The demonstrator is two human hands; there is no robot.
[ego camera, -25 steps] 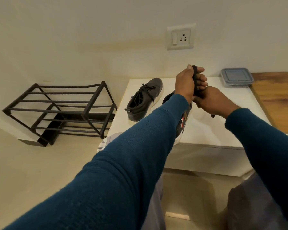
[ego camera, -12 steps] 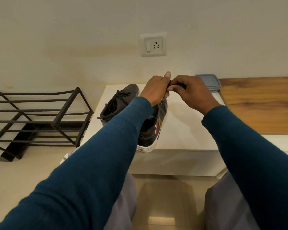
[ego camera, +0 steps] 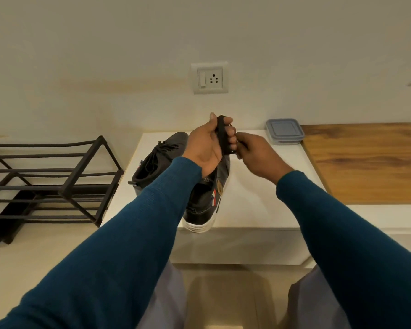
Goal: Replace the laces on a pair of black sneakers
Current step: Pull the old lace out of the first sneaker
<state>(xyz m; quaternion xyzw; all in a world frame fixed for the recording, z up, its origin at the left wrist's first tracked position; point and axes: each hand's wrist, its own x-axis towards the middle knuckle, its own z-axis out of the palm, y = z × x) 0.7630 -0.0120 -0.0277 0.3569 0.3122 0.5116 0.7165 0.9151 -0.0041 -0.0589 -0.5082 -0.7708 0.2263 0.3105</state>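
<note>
Two black sneakers lie on a low white table [ego camera: 259, 198]. The far sneaker [ego camera: 159, 157] is laced and lies at the left. The near sneaker [ego camera: 207, 203], with a white sole and a red and white stripe, reaches the table's front edge. Above it my left hand [ego camera: 204, 146] holds a black lace [ego camera: 222, 134] wound in a bundle around its fingers. My right hand [ego camera: 256, 155] pinches the lace's lower end just right of the left hand's fingers. The near sneaker's front part is hidden behind my left hand and sleeve.
A black metal shoe rack [ego camera: 48, 181] stands on the floor at the left. A grey lidded container [ego camera: 285, 130] sits at the table's back right, beside a wooden top [ego camera: 365, 162]. A wall socket [ego camera: 209, 78] is above. My knees are below.
My hands met close together half a second ago; the left hand has now turned palm-side toward me with the lace bundle across its fingers. The right hand has dropped slightly. The camera view shifted.
</note>
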